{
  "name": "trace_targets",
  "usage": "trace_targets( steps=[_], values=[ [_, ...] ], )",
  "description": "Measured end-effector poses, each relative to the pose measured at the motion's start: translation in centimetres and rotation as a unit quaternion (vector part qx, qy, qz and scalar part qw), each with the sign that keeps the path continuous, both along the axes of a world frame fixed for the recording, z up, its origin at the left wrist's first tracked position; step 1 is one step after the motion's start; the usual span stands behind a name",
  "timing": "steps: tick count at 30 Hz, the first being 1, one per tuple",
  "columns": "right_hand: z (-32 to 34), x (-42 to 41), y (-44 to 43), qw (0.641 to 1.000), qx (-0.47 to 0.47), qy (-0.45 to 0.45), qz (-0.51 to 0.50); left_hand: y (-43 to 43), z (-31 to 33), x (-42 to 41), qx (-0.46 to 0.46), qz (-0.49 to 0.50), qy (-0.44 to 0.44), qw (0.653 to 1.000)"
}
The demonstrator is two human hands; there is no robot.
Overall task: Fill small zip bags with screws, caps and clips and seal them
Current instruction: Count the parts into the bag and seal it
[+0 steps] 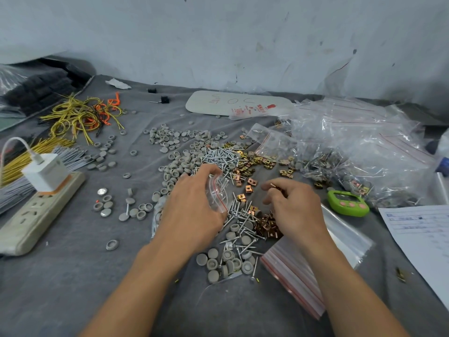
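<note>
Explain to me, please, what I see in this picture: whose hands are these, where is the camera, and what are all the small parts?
There is no machine here. A person works with bare hands, and one camera worn on the head looks down at them. The left hand holds a small clear zip bag with a red stripe. The right hand pinches copper-coloured clips in its fingertips. On the grey cloth lie screws, grey caps and loose clips. Beside the right arm lies a stack of empty bags. At the far right are a heap of filled bags and a green timer.
</note>
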State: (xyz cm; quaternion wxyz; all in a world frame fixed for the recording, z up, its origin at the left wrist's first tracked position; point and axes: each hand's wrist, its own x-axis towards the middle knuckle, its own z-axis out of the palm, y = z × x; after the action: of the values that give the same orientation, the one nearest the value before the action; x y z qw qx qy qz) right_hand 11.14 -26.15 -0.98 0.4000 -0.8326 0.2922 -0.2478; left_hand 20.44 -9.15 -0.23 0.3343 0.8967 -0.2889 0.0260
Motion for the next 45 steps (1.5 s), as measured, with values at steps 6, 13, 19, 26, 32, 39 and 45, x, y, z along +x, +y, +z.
trace_targets(
  steps=[6,13,19,26,32,39,45],
  values=[
    [0.9,0.3,1.3,0.944,0.306,-0.109,0.062,-0.1,-0.1,0.0,0.011,0.001,-0.037,0.999],
    [1.6,-0.4,1.7,0.851,0.49,-0.138,0.129,-0.7,0.6,-1.8,-0.079,-0.079,-0.138,0.984],
    [1.5,-0.4,2.0,0.851,0.488,-0.138,0.137,-0.8,0.7,-1.8,-0.15,-0.075,-0.027,0.986],
    [1.8,-0.9,1.7,0.797,0.544,-0.174,0.194,-0.3,1.5,-1.7,-0.224,-0.1,0.06,0.968],
    [2.1,-0.7,3.0,0.859,0.445,-0.2,0.156,-0.2,1.7,-2.4,-0.215,-0.061,0.013,0.975],
    [2.4,-1.0,2.5,0.908,0.353,-0.138,0.176,0.2,1.9,-1.6,-0.113,-0.109,0.039,0.987],
    [2.0,-0.9,2.2,0.9,0.382,-0.132,0.165,0.3,1.6,-1.5,-0.066,-0.113,0.032,0.991]
  ],
)
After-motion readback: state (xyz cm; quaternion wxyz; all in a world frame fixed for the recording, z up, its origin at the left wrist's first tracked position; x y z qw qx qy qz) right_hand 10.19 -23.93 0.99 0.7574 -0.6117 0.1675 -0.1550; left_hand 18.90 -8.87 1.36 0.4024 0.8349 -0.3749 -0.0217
